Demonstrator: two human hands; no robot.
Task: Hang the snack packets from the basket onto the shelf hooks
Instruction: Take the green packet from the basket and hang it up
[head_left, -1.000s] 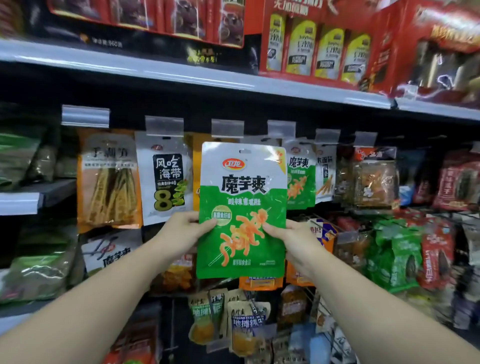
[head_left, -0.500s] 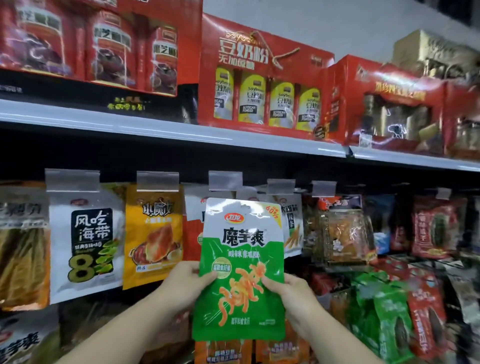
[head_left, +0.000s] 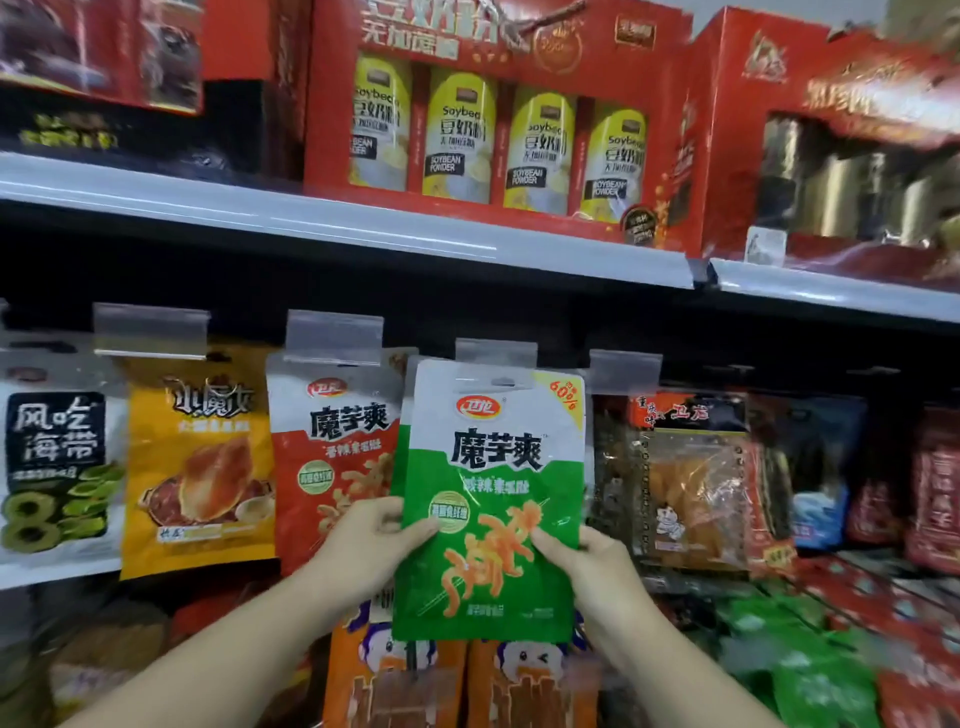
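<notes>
Versus half a second ago: your view has pushed in and panned left, so the rack fills more of frame. The green snack packet (head_left: 491, 499) has come up; its top edge now overlaps the clear price-tag holder (head_left: 496, 356) at the hook row, where before it sat just under it. Both grips unchanged.

Readable text: packet says 魔芋爽 in big black characters, red oval logo above it, "60%" in the yellow top-right corner. The red-and-white packet (head_left: 335, 447) hanging just left carries the same 魔芋爽 title. Far left, a white packet (head_left: 57, 457) reads 风吃海带 with a big "8". Up on the shelf (head_left: 332, 218), a red gift box (head_left: 498, 119) holds four yellow cans marked "Soybean", 豆奶粉, "SOYBEAN POWDER".

Your left hand (head_left: 366, 545) pinches the packet's left edge at mid-height, thumb on the front, fingers behind. Your right hand (head_left: 587, 564) pinches the right edge slightly lower, same way. Packet is upright, label toward you, held in front of the hanging rows. Can't tell whether its hang hole is on a hook.
</notes>
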